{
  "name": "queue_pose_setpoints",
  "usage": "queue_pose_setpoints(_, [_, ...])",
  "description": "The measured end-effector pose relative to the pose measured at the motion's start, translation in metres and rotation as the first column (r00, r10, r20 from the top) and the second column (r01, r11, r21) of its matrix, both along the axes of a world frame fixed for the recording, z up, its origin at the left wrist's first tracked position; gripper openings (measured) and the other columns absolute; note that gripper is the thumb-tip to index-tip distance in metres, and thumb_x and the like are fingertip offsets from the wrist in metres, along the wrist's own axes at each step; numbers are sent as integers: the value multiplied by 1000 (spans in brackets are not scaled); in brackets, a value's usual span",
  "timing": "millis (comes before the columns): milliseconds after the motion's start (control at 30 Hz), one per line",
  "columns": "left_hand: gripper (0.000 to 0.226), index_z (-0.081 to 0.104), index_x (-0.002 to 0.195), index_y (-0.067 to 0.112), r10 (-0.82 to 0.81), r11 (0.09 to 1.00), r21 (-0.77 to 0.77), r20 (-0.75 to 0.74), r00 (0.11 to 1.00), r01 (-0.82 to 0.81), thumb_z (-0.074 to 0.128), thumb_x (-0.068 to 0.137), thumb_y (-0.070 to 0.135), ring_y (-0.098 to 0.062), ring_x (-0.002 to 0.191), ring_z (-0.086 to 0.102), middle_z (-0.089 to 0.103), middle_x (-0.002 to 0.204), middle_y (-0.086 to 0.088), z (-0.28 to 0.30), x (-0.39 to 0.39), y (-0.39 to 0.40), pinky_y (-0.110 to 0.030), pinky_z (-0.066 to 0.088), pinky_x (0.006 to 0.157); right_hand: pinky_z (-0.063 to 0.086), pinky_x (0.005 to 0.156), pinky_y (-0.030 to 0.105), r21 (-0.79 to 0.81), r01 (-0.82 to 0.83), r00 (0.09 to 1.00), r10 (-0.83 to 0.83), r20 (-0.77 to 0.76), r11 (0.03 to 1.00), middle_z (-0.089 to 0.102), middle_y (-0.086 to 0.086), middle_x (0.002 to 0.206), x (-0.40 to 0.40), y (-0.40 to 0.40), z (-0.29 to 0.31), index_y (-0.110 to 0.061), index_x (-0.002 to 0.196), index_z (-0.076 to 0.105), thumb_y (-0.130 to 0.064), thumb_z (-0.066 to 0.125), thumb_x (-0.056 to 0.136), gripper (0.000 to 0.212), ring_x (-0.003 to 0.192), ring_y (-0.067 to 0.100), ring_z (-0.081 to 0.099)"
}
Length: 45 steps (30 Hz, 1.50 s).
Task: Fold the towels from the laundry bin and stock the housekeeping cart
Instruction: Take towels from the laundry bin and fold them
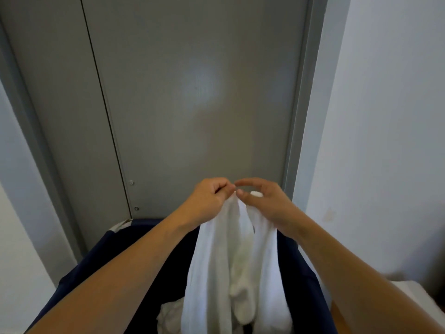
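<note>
White terry cloth fills the lower centre of the frame: a towel [212, 273] is held up above a dark navy laundry bin [101, 256], whose fabric walls span the bottom of the picture. Inside the bin, a crumpled heap of more white towels [169, 317] is seen at the bottom centre, partly hidden behind the hanging one.

The towel is gathered at its top edge just below the middle of the frame. It is pinched there by the left hand [208, 201], whose fingers [222, 185] are curled round the cloth. The right hand [263, 201] meets it from the right; a fold of the cloth is gripped under its thumb, with the forefinger arched above. The two hands are touching or nearly so at the fingertips.

The towel's long axis runs vertically, and it hangs in loose folds down into the bin's mouth; its lower end is cut off by the frame.

Behind the bin, a grey door [192, 92] in a grey frame stands close to its far rim. Pale walls [385, 116] close in on both sides. At the lower right, part of a white object and a strip of wooden floor are seen.
</note>
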<state>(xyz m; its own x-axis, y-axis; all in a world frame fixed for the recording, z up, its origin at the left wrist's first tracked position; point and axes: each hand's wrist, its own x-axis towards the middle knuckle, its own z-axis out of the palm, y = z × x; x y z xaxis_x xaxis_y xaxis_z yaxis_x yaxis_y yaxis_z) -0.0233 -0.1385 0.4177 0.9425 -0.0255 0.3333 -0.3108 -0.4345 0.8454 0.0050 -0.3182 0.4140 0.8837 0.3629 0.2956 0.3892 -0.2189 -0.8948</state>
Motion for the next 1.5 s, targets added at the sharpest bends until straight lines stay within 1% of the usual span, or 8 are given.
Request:
queue_pose_setpoints(200, [35,54,70,12,-25,998,-55,-16,1000,24,56,104,18,-8,56,35,41,64,1,2,-3,-1,-19,33,53,58,88,42,1,-94,981,92,-172,996,74,15,99,-13,4,-3,-8,99,72,-38,68,95,30,86,26,72])
queue_pose_setpoints(467, [40,67,100,-7,-145,947,-312,-218,965,71,59,103,31,-23,84,62,70,91,-12,-31,-16,4,-38,49,80,51,61,29,229,32,968,27,-248,973,63,6,69,-11,9,11,-12,74,63,-24,70,95,25,63,19,59])
queue_pose_setpoints(633, [40,66,95,-6,-21,980,-194,-264,964,-31,58,104,32,-19,78,56,64,82,-5,-63,-17,20,-33,45,76,48,68,36,334,237,945,-136,-298,912,53,8,72,5,-12,22,-18,63,59,-30,73,92,34,66,23,53])
queue_pose_setpoints(833, [24,75,83,23,277,959,-41,-94,956,-281,60,101,21,-8,70,59,68,72,12,-67,-7,47,-26,46,68,47,76,39,393,405,900,-285,-329,826,48,6,81,18,-34,28,-21,60,56,-39,75,87,37,75,25,48])
queue_pose_setpoints(1000, [29,67,73,23,386,922,15,22,922,-386,55,99,20,-11,64,52,59,63,11,-53,-5,53,-28,39,61,46,71,38,280,336,939,-299,-168,899,49,9,78,18,-41,24,5,84,56,-39,71,91,47,73,27,47])
queue_pose_setpoints(1167, [24,73,81,21,271,959,-104,50,961,-265,56,98,24,-7,66,53,62,71,9,-21,-11,27,-22,44,61,47,73,14,43,236,971,-237,18,971,71,-13,91,-2,-25,13,-17,90,75,-27,74,91,10,82,-2,65])
queue_pose_setpoints(1267, [24,75,82,30,132,989,-81,88,987,-125,58,98,23,-8,73,64,71,77,12,-3,-17,0,-28,52,70,44,72,3,-64,59,995,-54,79,996,67,-22,105,-14,-3,4,-26,113,72,-34,74,91,24,90,-20,60])
queue_pose_setpoints(1500, [19,76,91,28,66,995,62,93,993,-72,59,99,26,-8,73,65,73,80,3,-8,-20,1,-30,53,70,45,55,20,-73,39,999,-41,-29,997,58,-10,61,-18,0,3,-17,69,65,-32,69,95,30,56,4,54])
